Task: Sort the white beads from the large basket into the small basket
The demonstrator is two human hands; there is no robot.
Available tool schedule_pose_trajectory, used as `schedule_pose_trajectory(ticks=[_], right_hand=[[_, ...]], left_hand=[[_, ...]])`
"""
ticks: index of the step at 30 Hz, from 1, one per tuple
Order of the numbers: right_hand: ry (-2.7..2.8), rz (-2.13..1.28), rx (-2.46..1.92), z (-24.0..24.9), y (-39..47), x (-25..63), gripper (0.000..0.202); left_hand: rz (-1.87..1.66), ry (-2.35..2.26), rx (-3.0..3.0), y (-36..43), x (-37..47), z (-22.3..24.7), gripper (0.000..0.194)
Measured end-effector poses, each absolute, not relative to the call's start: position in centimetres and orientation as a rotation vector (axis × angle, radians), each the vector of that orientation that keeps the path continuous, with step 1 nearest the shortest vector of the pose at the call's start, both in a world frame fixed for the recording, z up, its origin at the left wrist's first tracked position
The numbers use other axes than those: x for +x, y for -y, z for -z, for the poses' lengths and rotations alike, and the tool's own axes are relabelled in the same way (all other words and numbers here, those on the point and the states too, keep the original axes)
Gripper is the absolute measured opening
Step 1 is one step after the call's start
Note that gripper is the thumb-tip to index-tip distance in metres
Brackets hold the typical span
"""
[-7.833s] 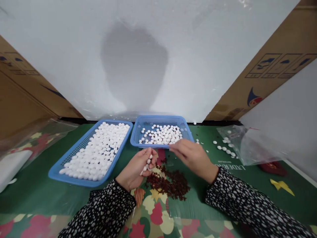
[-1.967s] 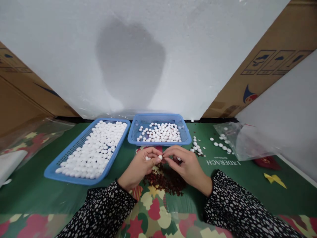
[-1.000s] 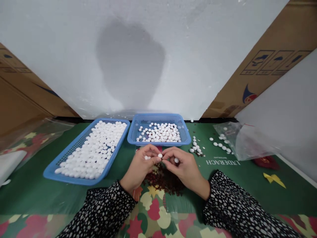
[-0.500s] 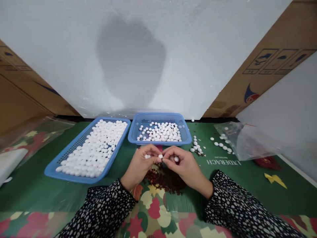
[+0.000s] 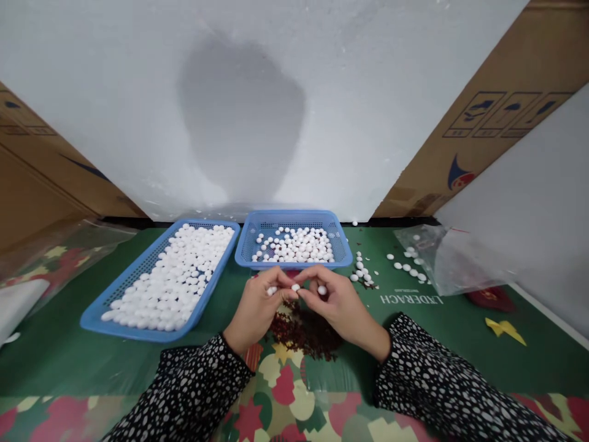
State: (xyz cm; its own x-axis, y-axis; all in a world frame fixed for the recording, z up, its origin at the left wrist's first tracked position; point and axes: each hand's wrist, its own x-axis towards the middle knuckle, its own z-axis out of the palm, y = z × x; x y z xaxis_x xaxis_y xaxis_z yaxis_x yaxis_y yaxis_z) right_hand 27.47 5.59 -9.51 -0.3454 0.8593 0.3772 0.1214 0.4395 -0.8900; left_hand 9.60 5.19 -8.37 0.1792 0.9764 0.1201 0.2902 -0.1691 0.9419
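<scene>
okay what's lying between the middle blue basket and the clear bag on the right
Loose white balls and some dark bits on the green cover, as the head view shows.

Held white balls point(image 5: 272, 290) partly hidden

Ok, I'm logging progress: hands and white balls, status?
Left hand, right hand: fingertips meeting at one white ball. Other balls in both. Dark red bits beneath; blue basket just beyond.

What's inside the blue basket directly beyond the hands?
White balls: sparser at the left, packed more densely at center and right. Some of the basket's mesh shows at the left; anything under the dense part is covered, so can't tell.
</scene>
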Motion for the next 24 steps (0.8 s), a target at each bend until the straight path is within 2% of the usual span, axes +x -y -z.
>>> schedule_pose_trajectory(ticks=[4,6,10,13,17,24], right_hand=[[2.008,-0.680,-0.685,7.9,-7.7,27.3,0.017],[2.035,-0.500,-0.763,7.2,-10.1,27.5,0.018],[2.198,-0.263,-0.931,6.4,-14.7,28.4,0.022],[2.308,-0.121,-0.824,6.7,-14.2,29.2,0.014],[2.502,-0.112,-0.686,9.1,-9.8,30.1,0.022],[2.512,-0.336,-0.962,13.4,-8.3,29.8,0.017]], left_hand=[[-1.109,-1.247,1.371,-5.7,9.5,8.6,0.026],[-1.092,-1.297,1.344,-5.9,9.3,8.7,0.028],[-0.956,-1.355,1.407,-5.9,9.0,8.6,0.049],[-0.856,-1.275,1.250,-5.7,8.7,8.3,0.044],[-0.791,-1.114,1.074,-5.5,8.5,8.1,0.029],[-0.806,-1.062,1.071,-5.7,8.7,8.6,0.026]])
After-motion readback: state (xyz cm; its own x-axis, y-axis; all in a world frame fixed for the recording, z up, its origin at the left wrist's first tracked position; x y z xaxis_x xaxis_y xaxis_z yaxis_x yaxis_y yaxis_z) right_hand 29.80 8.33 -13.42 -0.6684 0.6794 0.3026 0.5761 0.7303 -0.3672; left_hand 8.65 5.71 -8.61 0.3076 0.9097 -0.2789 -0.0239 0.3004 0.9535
